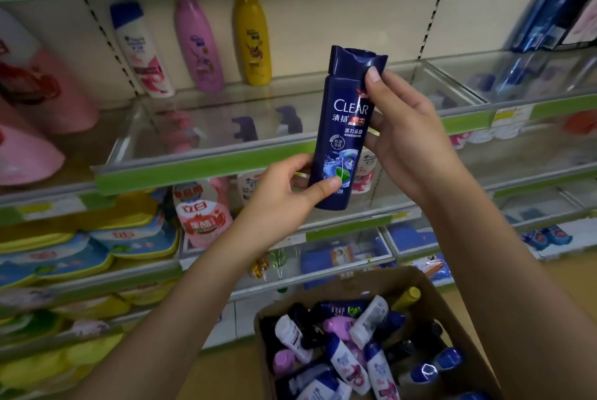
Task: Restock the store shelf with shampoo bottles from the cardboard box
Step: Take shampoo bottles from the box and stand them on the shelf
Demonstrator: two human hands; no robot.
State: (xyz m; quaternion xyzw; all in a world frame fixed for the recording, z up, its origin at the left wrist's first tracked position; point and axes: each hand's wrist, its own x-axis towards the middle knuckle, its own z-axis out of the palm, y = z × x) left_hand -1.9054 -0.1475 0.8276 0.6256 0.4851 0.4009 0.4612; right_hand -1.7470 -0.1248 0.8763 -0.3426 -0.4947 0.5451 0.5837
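Observation:
A dark blue Clear shampoo bottle (345, 128) is held upright in front of the shelf. My left hand (284, 186) grips its bottom, thumb on the label. My right hand (403, 131) holds its upper side, thumb pressed on the cap. Behind it runs the glass-fronted shelf (206, 160) with a green edge strip. At the back of that shelf stand a white bottle (140, 47), a pink bottle (198, 44) and a yellow bottle (253, 39). The open cardboard box (465, 328) sits low on the right, filled with several mixed shampoo bottles.
Large pink bottles (35, 99) stand at the left. Refill pouches (87, 251) fill the lower left shelves. A pink pouch (203, 209) stands below the held bottle. Dark blue packs (549, 8) sit on the upper right shelf. Lower right shelves hold small blue items.

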